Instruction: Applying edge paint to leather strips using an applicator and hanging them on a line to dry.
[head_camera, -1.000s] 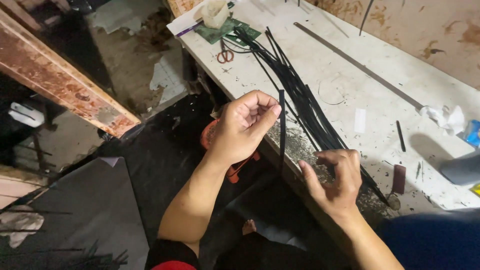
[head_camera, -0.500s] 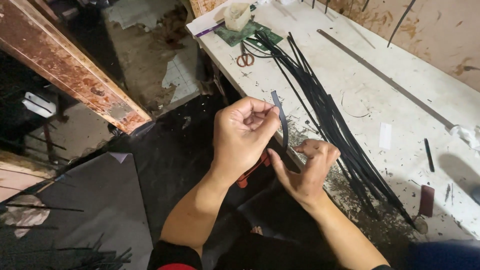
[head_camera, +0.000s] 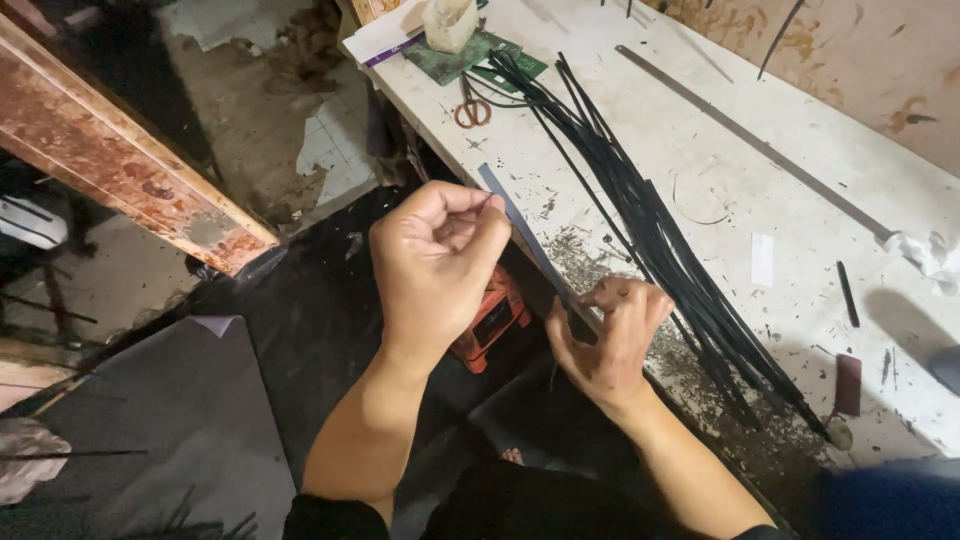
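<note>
- Since 0.5 s ago both hands sit lower and further apart, strip now stretched out betw. them instead of bunched close.
- Thin grey strip runs diagonally, upper end at left hand, lower end at right hand, held in the air just off the bench edge.
- Left hand curled into a loose fist, thumb & forefinger pinching the strip's top end.
- Right hand fingers bent, pinching the strip's lower end, just beside the bench edge.
- Bundle of long black strips lies on the white workbench, right next to right hand, fanning toward the far end.
- Orange-handled scissors further up the bench, near a green cutting mat.
- Long metal ruler lies across bench beyond the bundle, well apart from hands.
- Orange tool below, on dark floor betw. the forearms; can't tell what kind.
- Rusty beam off to left.
</note>
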